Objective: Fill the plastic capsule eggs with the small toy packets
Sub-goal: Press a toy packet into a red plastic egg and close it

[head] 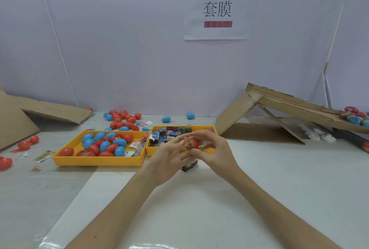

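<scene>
Both hands meet above the table in front of the right yellow tray [149,149]. My left hand [169,157] pinches a small orange toy packet [188,143]. My right hand [213,151] holds a red capsule egg [196,144] pressed against that packet. A dark packet [189,165] lies on the table under my hands. The right tray holds several small toy packets [169,134]. The left yellow tray [95,159] holds several red and blue capsule eggs [105,144].
Loose red eggs [123,119] and two blue eggs [166,119] lie behind the trays. A cardboard ramp [279,113] stands at the right with wrapped eggs [357,119] on it. Flattened cardboard [40,115] lies at the left, with stray eggs [26,144] and packets nearby.
</scene>
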Tool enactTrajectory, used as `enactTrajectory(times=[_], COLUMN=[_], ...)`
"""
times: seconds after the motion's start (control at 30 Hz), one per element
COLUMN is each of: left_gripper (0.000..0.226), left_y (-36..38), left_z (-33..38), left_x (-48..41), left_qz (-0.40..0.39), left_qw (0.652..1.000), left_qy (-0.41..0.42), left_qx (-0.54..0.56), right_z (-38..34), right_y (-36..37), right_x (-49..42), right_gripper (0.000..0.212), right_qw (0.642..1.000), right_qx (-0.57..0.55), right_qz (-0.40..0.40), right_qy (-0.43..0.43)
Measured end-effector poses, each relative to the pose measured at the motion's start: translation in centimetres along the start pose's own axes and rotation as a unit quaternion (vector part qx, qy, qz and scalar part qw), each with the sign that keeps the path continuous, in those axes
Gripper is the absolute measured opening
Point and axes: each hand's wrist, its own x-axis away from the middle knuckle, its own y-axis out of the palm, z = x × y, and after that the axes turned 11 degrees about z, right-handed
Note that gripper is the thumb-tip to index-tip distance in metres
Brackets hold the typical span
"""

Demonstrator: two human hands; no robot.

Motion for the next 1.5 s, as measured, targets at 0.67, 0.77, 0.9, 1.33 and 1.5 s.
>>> enactTrajectory(times=[0.67, 0.77, 0.9, 1.33, 1.5], left_gripper=[0.051, 0.06, 0.053, 0.059, 0.06], left_y=[0.36, 0.55, 0.52, 0.52, 0.22], left_z=[-0.34, -0.4, -0.49, -0.39, -0.52], left_x=[0.11, 0.22, 0.29, 0.26, -0.25], left_qz=[0.008, 0.005, 0.006, 0.035, 0.061], left_qw=[0.999, 0.999, 0.998, 0.998, 0.995], left_qy=[0.007, 0.004, 0.006, 0.006, 0.002], left_qx=[0.037, 0.049, 0.066, 0.043, 0.081], right_z=[-0.2, 0.01, 0.31, 0.32, 0.27], right_y=[-0.3, -0.34, -0.34, -0.54, -0.16], right_x=[-0.1, -0.32, -0.59, -0.3, -0.16], right_gripper=[0.015, 0.009, 0.011, 0.025, 0.027], right_qw=[0.993, 0.992, 0.987, 0.998, 0.999], right_qx=[-0.093, -0.094, -0.118, -0.019, 0.026], right_qz=[0.004, 0.015, 0.002, -0.036, -0.017], right_qy=[0.076, 0.078, 0.11, 0.056, 0.022])
